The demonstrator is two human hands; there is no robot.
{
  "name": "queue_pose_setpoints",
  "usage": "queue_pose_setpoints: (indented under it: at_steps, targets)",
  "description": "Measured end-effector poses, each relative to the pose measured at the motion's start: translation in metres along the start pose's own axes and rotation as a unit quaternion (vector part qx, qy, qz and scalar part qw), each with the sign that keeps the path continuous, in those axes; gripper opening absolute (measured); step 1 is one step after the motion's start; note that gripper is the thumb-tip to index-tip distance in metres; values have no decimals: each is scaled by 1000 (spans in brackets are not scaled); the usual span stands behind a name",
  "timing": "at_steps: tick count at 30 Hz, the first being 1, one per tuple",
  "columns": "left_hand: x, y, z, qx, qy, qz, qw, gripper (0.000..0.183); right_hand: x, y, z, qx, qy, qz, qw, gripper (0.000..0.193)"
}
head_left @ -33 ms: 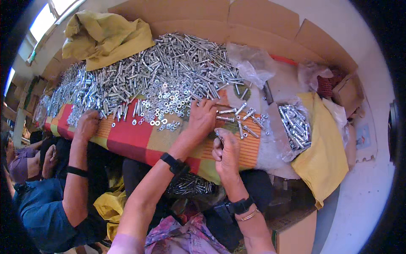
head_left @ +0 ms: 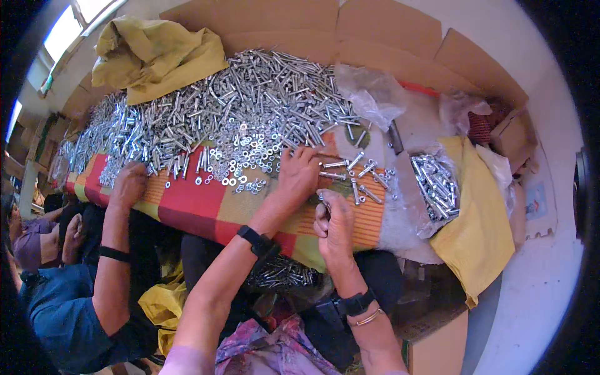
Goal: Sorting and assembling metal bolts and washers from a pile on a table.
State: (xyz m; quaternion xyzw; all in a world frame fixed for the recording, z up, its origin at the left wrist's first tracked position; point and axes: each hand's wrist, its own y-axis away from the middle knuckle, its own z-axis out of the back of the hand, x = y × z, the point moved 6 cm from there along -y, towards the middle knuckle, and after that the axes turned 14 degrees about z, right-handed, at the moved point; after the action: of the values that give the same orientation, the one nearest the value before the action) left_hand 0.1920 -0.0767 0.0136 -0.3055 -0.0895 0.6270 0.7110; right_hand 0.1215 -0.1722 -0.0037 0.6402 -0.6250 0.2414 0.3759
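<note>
Checkered cloth point(head_left: 192, 203), bolt point(head_left: 333, 175) sideways, right hand point(head_left: 337, 222) near

Bolt pile point(head_left: 269, 87): on the cloth point(head_left: 190, 203), before the cardboard wall point(head_left: 387, 31)
Washers point(head_left: 247, 145): at the pile's near edge
Left hand point(head_left: 299, 172): right of the washers
Loose bolts point(head_left: 355, 189): right of the left hand
Carton point(head_left: 407, 182): farther right, bolts point(head_left: 434, 187) inside, left of the sack point(head_left: 478, 225)

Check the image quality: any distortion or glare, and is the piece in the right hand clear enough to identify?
Head view: fisheye curvature bows the cardboard backing, corners fall to black; same view: the window at upper left is blown out and washers glint; head view again: the metal piece in the right hand is too small to identify.
</note>
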Motion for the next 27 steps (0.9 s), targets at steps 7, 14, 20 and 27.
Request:
queue_pose_setpoints:
  at_steps: [7, 14, 20, 27]
  targets:
    - [-2, 3, 23, 38, 64, 40, 996, 8, -3, -2, 3, -14, -13, -11, 1000, 13]
    - [-9, 45, 73, 74, 315, 135, 936, 12, -12, -2, 5, 19, -18, -74, 997, 16]
    - [7, 67, 89, 74, 339, 208, 915, 18, -23, 13, -5, 102, 41, -104, 989, 14]
    - [-1, 76, 102, 146, 456, 263, 838, 15, -14, 32, -4, 131, 12, -143, 981, 10]
